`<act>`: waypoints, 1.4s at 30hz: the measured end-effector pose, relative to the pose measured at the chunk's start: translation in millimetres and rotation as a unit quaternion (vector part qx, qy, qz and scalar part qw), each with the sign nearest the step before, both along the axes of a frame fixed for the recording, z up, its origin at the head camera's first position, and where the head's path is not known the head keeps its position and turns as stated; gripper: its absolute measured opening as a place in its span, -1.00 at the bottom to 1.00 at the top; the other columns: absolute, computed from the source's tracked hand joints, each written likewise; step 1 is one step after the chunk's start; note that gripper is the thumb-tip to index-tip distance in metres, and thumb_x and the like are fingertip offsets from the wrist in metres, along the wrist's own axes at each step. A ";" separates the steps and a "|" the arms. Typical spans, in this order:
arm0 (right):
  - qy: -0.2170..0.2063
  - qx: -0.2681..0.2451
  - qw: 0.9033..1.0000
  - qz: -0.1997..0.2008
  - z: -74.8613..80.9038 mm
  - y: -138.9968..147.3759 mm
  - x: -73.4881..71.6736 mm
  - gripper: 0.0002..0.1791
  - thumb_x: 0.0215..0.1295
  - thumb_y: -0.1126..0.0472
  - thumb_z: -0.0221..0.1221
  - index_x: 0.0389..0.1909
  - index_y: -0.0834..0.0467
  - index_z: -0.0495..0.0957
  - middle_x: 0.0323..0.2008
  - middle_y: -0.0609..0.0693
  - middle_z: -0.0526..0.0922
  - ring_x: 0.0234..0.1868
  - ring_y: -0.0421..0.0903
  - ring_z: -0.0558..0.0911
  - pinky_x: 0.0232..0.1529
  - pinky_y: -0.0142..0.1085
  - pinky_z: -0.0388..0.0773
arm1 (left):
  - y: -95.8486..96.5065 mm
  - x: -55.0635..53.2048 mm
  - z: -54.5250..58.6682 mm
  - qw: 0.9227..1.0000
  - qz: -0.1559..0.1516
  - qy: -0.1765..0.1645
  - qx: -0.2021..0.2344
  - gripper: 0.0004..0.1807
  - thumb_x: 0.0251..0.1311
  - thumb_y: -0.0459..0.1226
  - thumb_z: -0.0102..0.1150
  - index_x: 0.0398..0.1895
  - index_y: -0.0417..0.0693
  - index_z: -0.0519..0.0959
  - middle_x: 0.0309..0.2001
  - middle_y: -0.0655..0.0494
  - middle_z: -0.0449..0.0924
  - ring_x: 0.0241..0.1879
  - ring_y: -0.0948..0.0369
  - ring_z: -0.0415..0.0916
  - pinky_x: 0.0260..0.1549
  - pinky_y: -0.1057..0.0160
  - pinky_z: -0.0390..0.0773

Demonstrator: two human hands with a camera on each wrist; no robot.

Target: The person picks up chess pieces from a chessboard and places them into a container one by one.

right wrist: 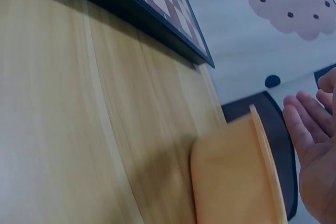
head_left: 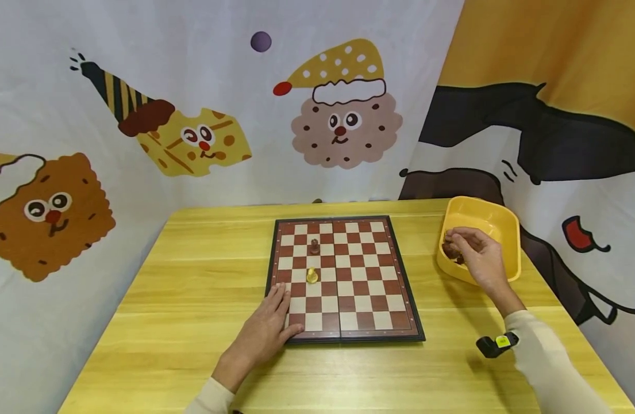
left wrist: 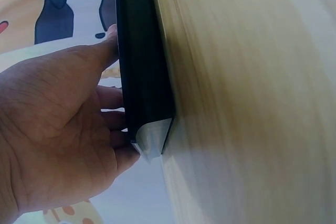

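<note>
A brown-and-cream chessboard (head_left: 364,288) with a dark rim lies on the table. My left hand (head_left: 264,326) rests over its near left corner, fingers extended; the left wrist view shows this hand (left wrist: 63,124) against the board's black side (left wrist: 144,51). On the left half stand a dark brown chess piece (head_left: 314,246) and, nearer me, a gold chess piece (head_left: 311,276). At right, my right hand (head_left: 480,259) hovers over a yellow bin (head_left: 511,253), thumb and index finger close together. Dark brown pieces (head_left: 450,250) show beneath its fingertips; whether one is pinched is unclear.
The board sits on a yellow wood-grain table (head_left: 208,259). A cartoon-printed cloth (head_left: 276,138) hangs behind and at both sides. The bin stands near the table's right edge, its outer wall (right wrist: 231,171) visible in the right wrist view.
</note>
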State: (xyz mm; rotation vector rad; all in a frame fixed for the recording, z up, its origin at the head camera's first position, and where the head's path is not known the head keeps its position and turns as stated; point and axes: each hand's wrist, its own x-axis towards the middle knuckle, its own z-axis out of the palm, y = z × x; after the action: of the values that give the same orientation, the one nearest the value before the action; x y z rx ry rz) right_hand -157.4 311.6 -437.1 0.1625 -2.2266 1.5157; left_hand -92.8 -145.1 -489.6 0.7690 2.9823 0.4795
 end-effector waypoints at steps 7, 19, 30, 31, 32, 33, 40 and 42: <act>-0.013 -0.026 0.999 0.025 -17.8 -8.7 -15.3 -0.69 0.47 0.32 0.21 0.09 0.45 0.58 -0.04 0.16 0.74 -0.11 -0.25 0.70 -0.15 -0.48 0.65 | 1.0 -1.2 -1.1 1.000 -0.003 -0.003 -0.002 -0.14 0.46 0.06 0.12 0.46 -0.51 0.21 0.52 -0.37 0.05 0.52 -0.20 -0.05 0.46 -0.08 0.08; 0.001 -0.012 0.998 0.067 4.4 -54.9 -30.5 -0.72 0.46 0.36 0.20 0.06 0.47 0.62 -0.01 0.39 0.67 -0.06 -0.15 0.71 -0.05 -0.50 0.61 | 0.6 0.6 -2.1 1.000 0.001 -0.004 0.003 -0.13 0.45 0.07 0.11 0.47 -0.50 0.21 0.52 -0.36 0.05 0.52 -0.19 -0.04 0.46 -0.08 0.08; 0.000 -0.027 0.987 0.159 -16.3 -118.8 -46.5 -0.77 0.41 0.42 0.24 0.02 0.41 0.66 -0.04 0.35 0.69 -0.06 -0.09 0.68 -0.10 -0.47 0.61 | -0.6 -0.4 -2.6 1.000 -0.002 0.001 0.003 -0.14 0.45 0.07 0.12 0.46 -0.50 0.21 0.52 -0.36 0.05 0.53 -0.19 -0.04 0.46 -0.08 0.08; -0.001 -0.031 0.985 0.168 -22.7 -123.0 -49.5 -0.77 0.41 0.41 0.24 0.02 0.40 0.67 -0.04 0.34 0.69 -0.07 -0.06 0.69 -0.12 -0.43 0.63 | -0.6 -0.2 -3.4 1.000 -0.002 0.002 0.002 -0.14 0.45 0.07 0.12 0.46 -0.50 0.21 0.52 -0.36 0.06 0.53 -0.19 -0.04 0.46 -0.08 0.08; -0.001 -0.037 0.983 0.177 -26.5 -127.7 -50.7 -0.78 0.42 0.38 0.25 0.01 0.38 0.68 -0.04 0.32 0.70 -0.08 -0.08 0.70 -0.10 -0.40 0.65 | -0.6 0.2 -4.0 1.000 -0.003 0.001 0.003 -0.13 0.45 0.07 0.11 0.46 -0.50 0.22 0.52 -0.36 0.05 0.53 -0.19 -0.04 0.46 -0.08 0.09; -0.002 -0.034 0.982 0.184 -28.5 -132.7 -51.3 -0.78 0.42 0.36 0.26 0.00 0.37 0.68 -0.05 0.30 0.71 -0.08 -0.08 0.70 -0.11 -0.37 0.65 | -0.6 0.5 -4.6 1.000 -0.004 0.002 0.002 -0.13 0.45 0.08 0.11 0.46 -0.50 0.22 0.52 -0.36 0.05 0.52 -0.20 -0.04 0.46 -0.08 0.09; -0.067 0.009 0.969 0.239 -35.0 -162.2 -51.2 -0.76 0.41 0.27 0.30 0.00 0.30 0.70 -0.01 0.08 0.72 -0.02 0.02 0.70 -0.03 -0.27 0.67 | -2.4 0.1 -4.6 1.000 -0.004 0.009 0.007 -0.13 0.44 0.08 0.12 0.46 -0.49 0.22 0.52 -0.36 0.06 0.52 -0.19 -0.03 0.45 -0.08 0.11; -0.090 0.018 0.961 0.262 -35.8 -170.2 -51.2 -0.75 0.40 0.29 0.30 0.03 0.30 0.69 0.03 0.08 0.70 0.00 0.07 0.70 -0.03 -0.23 0.68 | -3.3 -0.3 -4.5 1.000 -0.003 0.008 0.009 -0.13 0.44 0.08 0.12 0.46 -0.50 0.23 0.52 -0.36 0.06 0.52 -0.20 -0.04 0.45 -0.09 0.11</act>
State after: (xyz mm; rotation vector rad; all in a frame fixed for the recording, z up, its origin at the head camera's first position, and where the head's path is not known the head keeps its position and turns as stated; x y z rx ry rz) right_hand -208.5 141.5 -472.9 0.7011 -2.4838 1.8131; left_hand -93.2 -148.4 -494.0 0.7876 2.9937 0.5025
